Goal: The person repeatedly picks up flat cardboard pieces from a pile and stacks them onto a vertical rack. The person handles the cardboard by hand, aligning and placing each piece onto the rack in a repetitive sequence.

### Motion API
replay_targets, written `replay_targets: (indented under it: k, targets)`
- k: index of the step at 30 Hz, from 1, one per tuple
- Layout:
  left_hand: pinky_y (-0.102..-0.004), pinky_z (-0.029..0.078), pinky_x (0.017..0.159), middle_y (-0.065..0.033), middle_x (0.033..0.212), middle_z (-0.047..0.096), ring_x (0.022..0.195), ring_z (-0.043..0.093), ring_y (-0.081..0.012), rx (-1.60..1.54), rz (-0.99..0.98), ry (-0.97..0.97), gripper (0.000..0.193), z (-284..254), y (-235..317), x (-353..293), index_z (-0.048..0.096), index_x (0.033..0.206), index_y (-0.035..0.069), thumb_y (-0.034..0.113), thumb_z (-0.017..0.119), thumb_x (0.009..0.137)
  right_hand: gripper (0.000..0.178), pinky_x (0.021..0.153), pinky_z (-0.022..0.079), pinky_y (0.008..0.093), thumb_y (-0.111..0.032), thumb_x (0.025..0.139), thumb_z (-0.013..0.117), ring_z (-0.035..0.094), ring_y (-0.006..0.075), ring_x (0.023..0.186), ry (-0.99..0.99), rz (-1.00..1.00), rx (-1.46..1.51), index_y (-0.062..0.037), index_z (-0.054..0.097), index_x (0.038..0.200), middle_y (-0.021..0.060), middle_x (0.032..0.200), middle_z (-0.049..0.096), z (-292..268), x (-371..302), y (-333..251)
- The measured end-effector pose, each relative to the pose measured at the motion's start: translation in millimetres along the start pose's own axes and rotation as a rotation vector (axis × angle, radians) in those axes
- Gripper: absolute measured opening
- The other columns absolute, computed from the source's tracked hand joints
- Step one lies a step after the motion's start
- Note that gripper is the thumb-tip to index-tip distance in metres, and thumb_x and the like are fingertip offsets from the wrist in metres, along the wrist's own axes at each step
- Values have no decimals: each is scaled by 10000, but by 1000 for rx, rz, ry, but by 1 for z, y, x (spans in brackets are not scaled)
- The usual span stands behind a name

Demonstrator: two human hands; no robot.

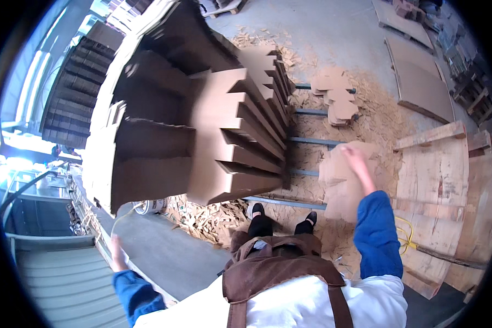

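My left hand (pixel 117 253) is out to the left with its fingers stretched out and nothing seen in it. It is below the near corner of a large stack of brown cardboard (pixel 153 172), apart from it. My right hand (pixel 355 158) reaches forward over a low pile of cut cardboard pieces (pixel 336 183). Motion blurs its fingers, and I cannot make out whether they grip a piece. Between my hands stands a tall stack of notched cardboard sheets (pixel 210 175), its slotted ends facing right. A smaller pile of cardboard pieces (pixel 341 109) lies farther off.
Grey metal bars (pixel 311 140) run across the floor under the piles. Cardboard scraps (pixel 208 221) litter the floor around my feet and beyond. Wooden pallet boards (pixel 432 186) and a yellow cord (pixel 404 235) are at right. Flat cardboard sheets (pixel 418 79) lie farther back.
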State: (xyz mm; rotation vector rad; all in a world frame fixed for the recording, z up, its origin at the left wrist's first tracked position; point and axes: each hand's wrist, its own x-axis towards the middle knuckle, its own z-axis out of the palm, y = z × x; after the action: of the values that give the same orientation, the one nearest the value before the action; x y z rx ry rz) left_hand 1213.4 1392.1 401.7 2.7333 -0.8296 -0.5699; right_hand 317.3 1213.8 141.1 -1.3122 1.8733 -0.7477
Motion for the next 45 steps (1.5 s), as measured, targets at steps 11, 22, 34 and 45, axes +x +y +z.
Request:
replay_targets:
  k: [11, 22, 34, 45]
  targets:
    - [-415, 218, 1111, -91, 1394, 418, 1327, 329, -246, 43, 1495, 37, 592, -115, 450, -46, 435, 1348, 101, 520, 397, 932, 570, 880, 443, 447, -508, 830, 526, 578, 379, 1017, -97, -52, -205, 14, 628, 1034, 237, 1026, 624, 148, 17, -318]
    - [-393, 191, 1103, -145, 1433, 338, 1358, 251, -290, 357, 1921, -20, 437, 19, 515, -49, 495, 1265, 62, 355, 368, 967, 563, 781, 477, 388, -447, 731, 639, 635, 336, 888, 79, 88, -69, 89, 634, 905, 258, 905, 639, 163, 19, -330]
    - [-388, 227, 1085, -133, 1411, 359, 1327, 297, -297, 295, 1944, 0, 428, 17, 514, -49, 470, 1292, 90, 345, 379, 961, 432, 767, 503, 292, -252, 831, 648, 615, 177, 934, -364, 292, 754, 27, 561, 1149, 118, 1090, 624, 157, 57, -334]
    - [-360, 249, 1088, -114, 1424, 353, 1330, 313, -273, 281, 1931, 48, 432, 25, 509, -41, 448, 1335, 116, 331, 368, 969, 521, 706, 491, 384, -402, 710, 681, 632, 292, 763, -137, -12, -180, 110, 622, 785, 218, 813, 643, 135, 5, -469]
